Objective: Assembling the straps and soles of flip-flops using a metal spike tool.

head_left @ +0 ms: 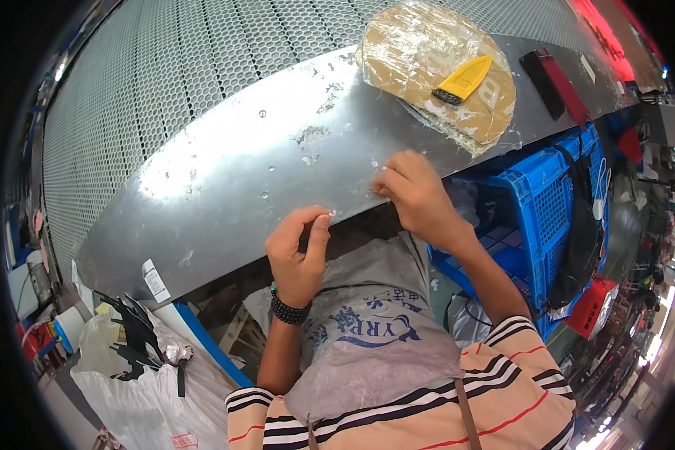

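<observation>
At the near edge of a bare metal work surface (225, 217), my left hand (298, 251) is closed in a pinch. A tiny white piece (329, 213) shows between its thumb and forefinger, too small to name. My right hand (418, 196) is over the same edge, a little farther out and to the right. Its fingers are curled together; whatever they hold, if anything, is hidden. A gap separates the two hands.
Beyond the metal lies a honeycomb-pattern conveyor mesh (225, 45). A yellow scraper-like tool (469, 77) rests on a tape-wrapped cardboard pad (405, 45). Blue plastic crates (540, 202) stand at right. A white plastic bag (120, 401) with black strips (139, 337) stands at lower left.
</observation>
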Action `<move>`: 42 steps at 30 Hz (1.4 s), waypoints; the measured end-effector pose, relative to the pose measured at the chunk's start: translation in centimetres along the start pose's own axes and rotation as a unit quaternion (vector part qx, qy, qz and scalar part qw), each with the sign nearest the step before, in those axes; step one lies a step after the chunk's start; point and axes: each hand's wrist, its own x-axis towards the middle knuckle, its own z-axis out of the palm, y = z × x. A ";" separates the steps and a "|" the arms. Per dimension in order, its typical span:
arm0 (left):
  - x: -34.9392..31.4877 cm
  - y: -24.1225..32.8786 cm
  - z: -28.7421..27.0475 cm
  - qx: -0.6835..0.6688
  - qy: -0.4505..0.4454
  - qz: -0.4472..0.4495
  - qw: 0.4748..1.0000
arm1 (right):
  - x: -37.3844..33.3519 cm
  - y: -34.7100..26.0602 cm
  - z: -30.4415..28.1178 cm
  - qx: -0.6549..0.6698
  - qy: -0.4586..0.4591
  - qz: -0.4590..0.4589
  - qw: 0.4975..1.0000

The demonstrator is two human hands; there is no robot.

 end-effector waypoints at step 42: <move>-2.5 1.2 3.9 -0.037 -0.200 0.026 0.979 | -5.0 -1.0 2.9 0.307 0.208 0.422 0.828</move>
